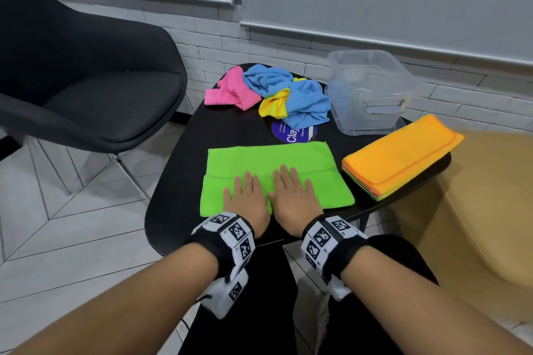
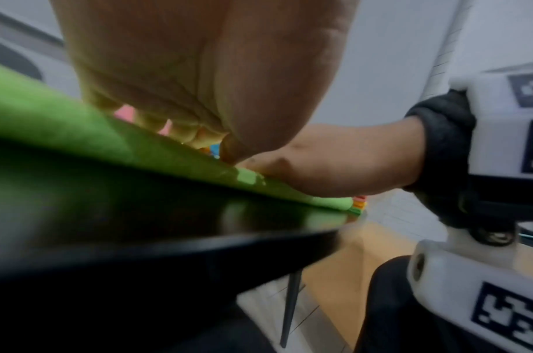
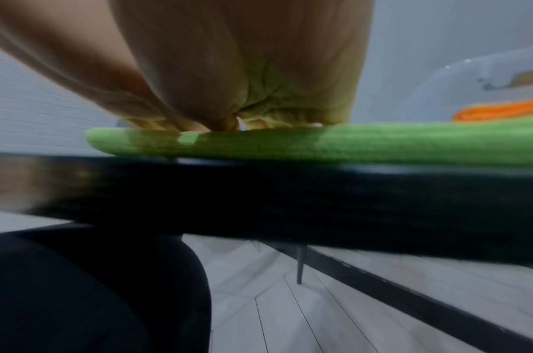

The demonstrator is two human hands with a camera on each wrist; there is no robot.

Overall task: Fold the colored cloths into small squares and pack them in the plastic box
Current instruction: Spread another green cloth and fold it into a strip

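Note:
A green cloth [image 1: 268, 158] lies folded lengthwise on the black table [image 1: 184, 181], its near half doubled over. Both my hands press flat on that near fold, side by side with fingers straight: the left hand [image 1: 245, 196] and the right hand [image 1: 291, 193]. In the left wrist view the left hand [image 2: 198, 71] lies on the green cloth [image 2: 62, 124]; in the right wrist view the right hand [image 3: 228, 71] rests on the green cloth [image 3: 379, 143]. A clear plastic box [image 1: 372, 89] stands at the back right. A crumpled heap of pink [image 1: 230, 89], blue [image 1: 305, 104] and yellow [image 1: 274, 106] cloths lies behind.
A stack of folded cloths topped by an orange cloth [image 1: 403, 155] sits at the table's right edge. A round purple label [image 1: 294, 132] lies between the heap and the green cloth. A black chair [image 1: 80, 81] stands to the left, a tan seat [image 1: 490, 210] to the right.

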